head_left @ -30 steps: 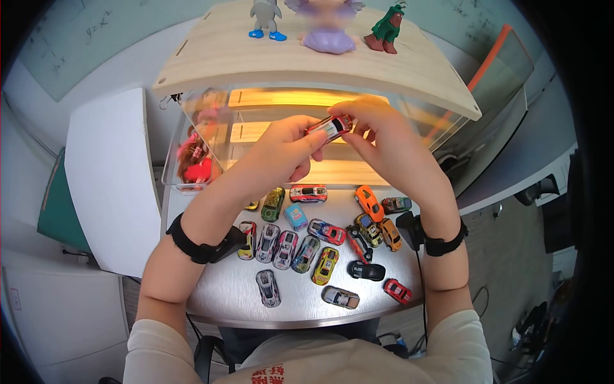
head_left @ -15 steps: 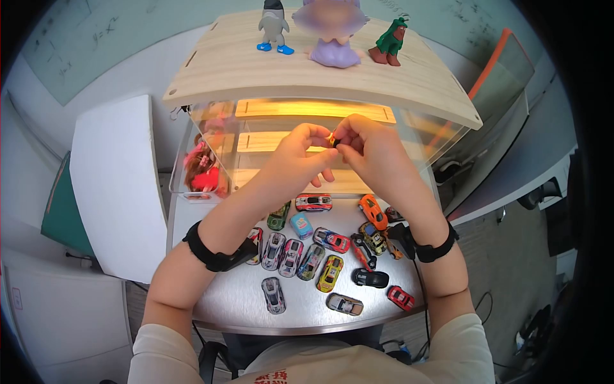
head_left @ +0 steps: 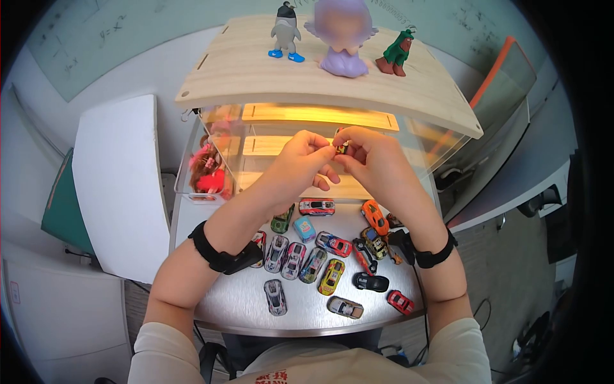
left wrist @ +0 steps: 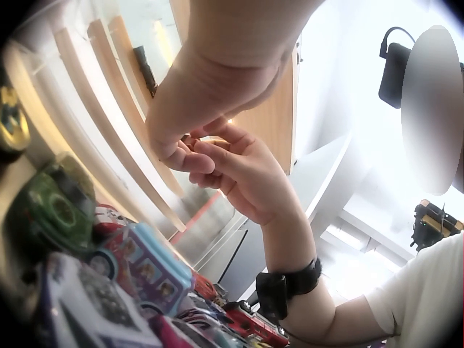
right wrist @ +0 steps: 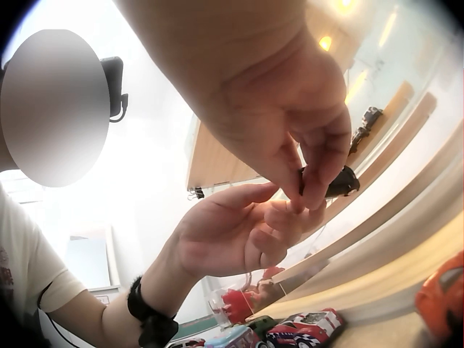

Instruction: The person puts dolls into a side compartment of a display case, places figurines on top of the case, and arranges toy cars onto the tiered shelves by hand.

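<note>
Both hands meet in front of the tiered wooden shelf, above the table. Between their fingertips is a small toy car, mostly covered by the fingers in the head view. My right hand pinches it with thumb and index finger; the right wrist view shows its dark side sticking out past them. The thumb and index finger of my left hand pinch its other end, the remaining fingers loosely bent. Below the hands, several toy cars lie on the metal table, among them a red-and-white one and an orange one.
A wooden top with three figurines covers the clear-sided case around the shelf. One dark toy car stands on a shelf step. A clear bin of dolls stands at left. A blue toy bus lies among the cars.
The toy car has turned from lying flat, roof showing, to mostly hidden between the fingertips. Both hands have drawn closer together. The head view has shifted, so the scene sits lower.
</note>
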Demonstrator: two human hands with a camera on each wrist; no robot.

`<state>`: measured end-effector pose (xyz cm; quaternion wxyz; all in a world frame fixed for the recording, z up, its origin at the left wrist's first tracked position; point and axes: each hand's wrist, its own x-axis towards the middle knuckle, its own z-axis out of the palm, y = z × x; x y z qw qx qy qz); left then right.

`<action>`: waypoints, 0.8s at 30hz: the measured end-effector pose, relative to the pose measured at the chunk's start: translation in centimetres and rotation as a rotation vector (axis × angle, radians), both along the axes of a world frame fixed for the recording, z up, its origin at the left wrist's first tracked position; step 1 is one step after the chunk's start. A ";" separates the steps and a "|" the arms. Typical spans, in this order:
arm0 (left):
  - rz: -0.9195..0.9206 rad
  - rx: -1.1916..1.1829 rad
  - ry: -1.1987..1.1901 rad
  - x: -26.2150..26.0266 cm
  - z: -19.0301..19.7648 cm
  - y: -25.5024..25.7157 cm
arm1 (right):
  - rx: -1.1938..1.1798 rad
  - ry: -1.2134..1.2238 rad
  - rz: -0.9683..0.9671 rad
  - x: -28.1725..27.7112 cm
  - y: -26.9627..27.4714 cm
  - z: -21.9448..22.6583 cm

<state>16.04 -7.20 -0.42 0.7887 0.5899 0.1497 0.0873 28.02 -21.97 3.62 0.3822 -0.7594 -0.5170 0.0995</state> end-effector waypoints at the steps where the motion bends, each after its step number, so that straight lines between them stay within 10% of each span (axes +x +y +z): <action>1: 0.044 -0.024 -0.014 0.0 0.2 0.1 | 0.020 0.026 0.002 0.0 0.1 0.0; 11: 0.101 0.386 -0.049 -0.1 0.4 1.7 | 0.103 0.316 0.160 0.7 1.0 -1.8; 16: 0.545 1.445 -0.003 0.0 0.3 3.8 | 0.045 0.222 0.085 0.3 0.1 0.1; 19: 0.607 1.663 0.093 -0.2 0.3 4.8 | 0.033 0.203 0.079 0.5 -0.2 0.5; 24: 0.542 1.622 0.195 0.0 0.6 5.5 | 0.023 0.166 0.099 0.7 -0.5 0.9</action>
